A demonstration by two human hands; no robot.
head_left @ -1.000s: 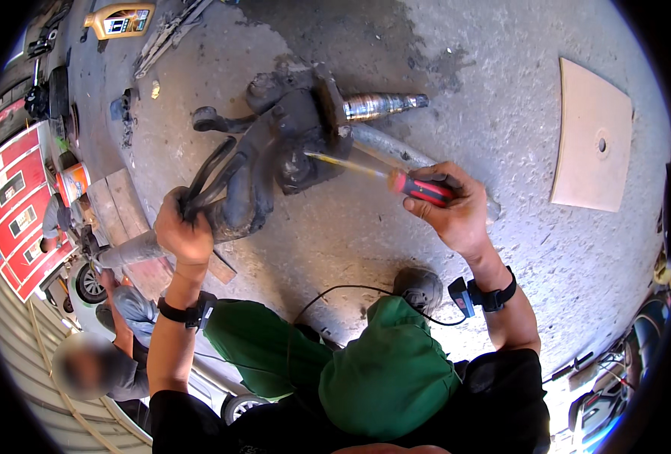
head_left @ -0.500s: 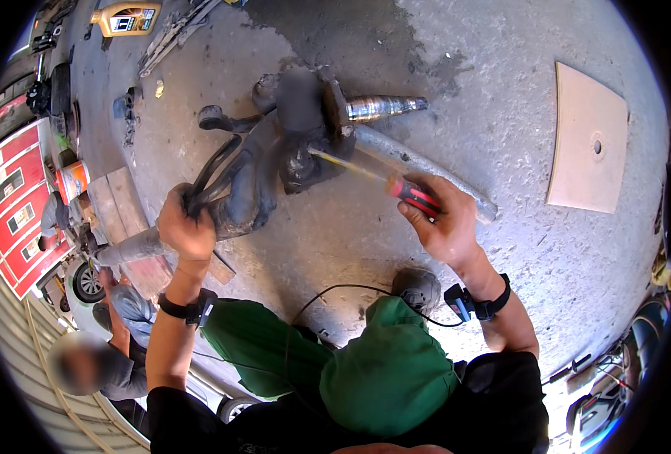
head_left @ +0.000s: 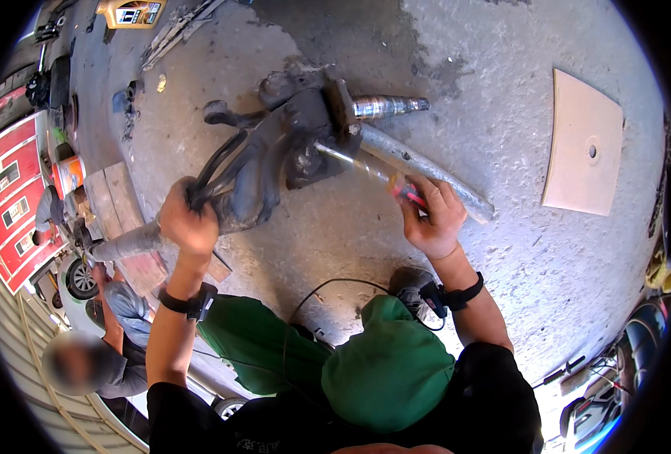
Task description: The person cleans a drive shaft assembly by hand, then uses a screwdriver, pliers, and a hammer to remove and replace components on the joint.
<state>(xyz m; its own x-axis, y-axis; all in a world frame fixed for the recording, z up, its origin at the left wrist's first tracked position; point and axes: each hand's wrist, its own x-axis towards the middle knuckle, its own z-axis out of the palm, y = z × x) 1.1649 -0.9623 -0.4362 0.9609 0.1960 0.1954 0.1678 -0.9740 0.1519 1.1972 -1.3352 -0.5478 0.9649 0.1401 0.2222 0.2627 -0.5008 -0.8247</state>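
A large greasy steering knuckle on a dark axle end lies on the concrete floor ahead of me, its shiny spindle pointing right. My left hand is closed round the near end of the dark curved metal arms on its left side. In my right hand is a screwdriver with a red and black handle. Its shaft slants up and left, and the tip meets the lower, rounded part of the knuckle. Grease and shadow hide the exact contact.
A grey metal pipe lies beside the knuckle. Wooden planks are at left, near another person and a wheel. A gold oil bottle stands far left; a tan board lies at right.
My right hand has shifted slightly left and down with the screwdriver, its handle turned in the grip. The left hand keeps its hold. The whole view has shifted a little.
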